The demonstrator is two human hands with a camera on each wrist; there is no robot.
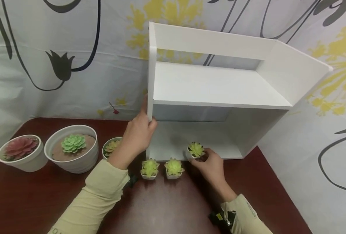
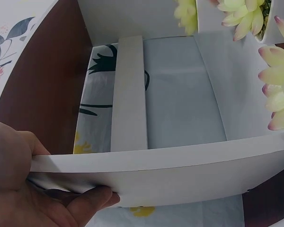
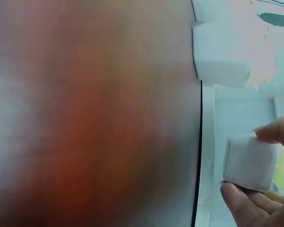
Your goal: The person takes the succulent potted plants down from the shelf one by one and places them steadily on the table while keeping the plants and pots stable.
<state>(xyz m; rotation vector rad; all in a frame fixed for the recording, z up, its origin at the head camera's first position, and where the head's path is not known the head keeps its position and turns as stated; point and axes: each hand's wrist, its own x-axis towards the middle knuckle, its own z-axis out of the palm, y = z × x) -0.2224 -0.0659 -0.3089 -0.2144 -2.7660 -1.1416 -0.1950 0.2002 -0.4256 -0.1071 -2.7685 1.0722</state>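
A white two-tier shelf [image 1: 219,84] stands at the back of the table. My left hand [image 1: 139,131] grips the edge of its left side panel, thumb on one face and fingers on the other, as the left wrist view also shows. My right hand [image 1: 212,165] holds a small potted succulent [image 1: 195,150] in a square white pot at the front of the bottom shelf. In the right wrist view, thumb and fingers pinch the sides of that pot [image 3: 251,163]. Two matching potted succulents, one at left [image 1: 149,168] and one at right [image 1: 173,168], stand just before the shelf's front edge.
Left of the shelf are a pot with a red succulent [image 1: 29,161], a larger ribbed pot with a green one [image 1: 79,164], and a smaller pot [image 1: 105,150] partly behind my left arm. A patterned cloth [image 1: 102,39] hangs behind the dark red table [image 1: 167,208].
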